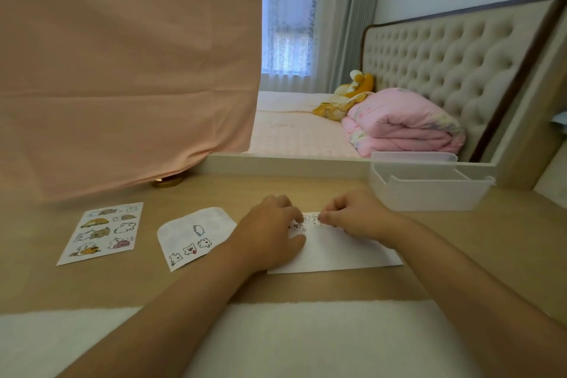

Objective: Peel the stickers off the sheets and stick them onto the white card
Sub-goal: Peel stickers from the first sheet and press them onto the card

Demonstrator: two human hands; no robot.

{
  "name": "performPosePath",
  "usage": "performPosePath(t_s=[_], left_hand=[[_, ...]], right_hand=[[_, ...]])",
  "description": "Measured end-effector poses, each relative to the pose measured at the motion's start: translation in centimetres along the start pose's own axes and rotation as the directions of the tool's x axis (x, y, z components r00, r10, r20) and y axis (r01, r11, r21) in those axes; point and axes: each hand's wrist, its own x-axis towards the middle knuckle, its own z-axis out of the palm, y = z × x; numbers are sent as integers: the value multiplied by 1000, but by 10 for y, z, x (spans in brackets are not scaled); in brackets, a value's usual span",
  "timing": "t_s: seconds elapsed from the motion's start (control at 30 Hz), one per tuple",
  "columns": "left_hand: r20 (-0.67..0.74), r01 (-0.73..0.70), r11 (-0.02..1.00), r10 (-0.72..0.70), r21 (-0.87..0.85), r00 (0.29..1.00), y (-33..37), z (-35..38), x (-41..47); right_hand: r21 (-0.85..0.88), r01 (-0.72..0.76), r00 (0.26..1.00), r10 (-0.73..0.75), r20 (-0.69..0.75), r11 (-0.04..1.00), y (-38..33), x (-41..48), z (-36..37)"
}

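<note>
Flat on the wooden table, straight ahead: the white card, its left part covered by the left hand, its far edge by the right hand. Left fingers bent down onto the card, tips hidden behind the knuckles, thumb flat along the paper; impossible to tell whether anything is held beneath. Right thumb and forefinger tip to tip at a small sticker near the far edge; pinching or only pressing, too blurred to tell. Other stickers half hidden between the hands. To the left, the middle sheet, right corner behind the left wrist, and the far-left sheet, fully visible. Behind, a hanging pink cloth over most of a gold object; to the right, a white bin, inside out of sight.
</note>
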Motion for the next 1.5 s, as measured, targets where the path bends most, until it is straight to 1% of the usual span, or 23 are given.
performPosePath(t_s=[0.2, 0.53, 0.77, 0.97, 1.03, 1.1, 1.23, 1.3, 1.4, 1.5], left_hand=[[-34, -35, 999, 34, -20, 999, -7, 9, -4], [-50, -52, 998, 51, -21, 997, -8, 12, -3], [-34, -68, 998, 68, 7, 997, -8, 13, -4], [-12, -58, 998, 58, 21, 998, -7, 14, -6], [-8, -58, 998, 59, 30, 998, -6, 13, -7], [0, -69, 997, 69, 45, 998, -6, 12, -8], [3, -125, 985, 126, 120, 992, -5, 10, -11], [10, -133, 980, 133, 150, 991, -5, 11, -11], [47, -130, 974, 124, 184, 991, -6, 12, -11], [40, -146, 969, 141, 197, 989, -6, 13, -12]], right_hand=[[-66, 5, 999, -3, 33, 998, 4, 7, 8], [-147, 17, 1000, -18, -6, 989, 5, 10, 14], [-305, -12, 995, -19, -100, 952, 2, 10, 19], [-486, -48, 986, -36, -163, 873, -10, 5, 17], [-492, -68, 979, -37, -201, 868, -8, 2, 18], [-448, -71, 975, -32, -219, 891, -4, -1, 19], [-420, -28, 972, -74, -224, 907, 3, -8, 16], [-417, 16, 975, -107, -196, 909, 3, -13, 11], [-469, 118, 972, -198, -125, 875, 7, -21, 10], [-532, 214, 962, -273, -33, 820, 13, -27, 17]])
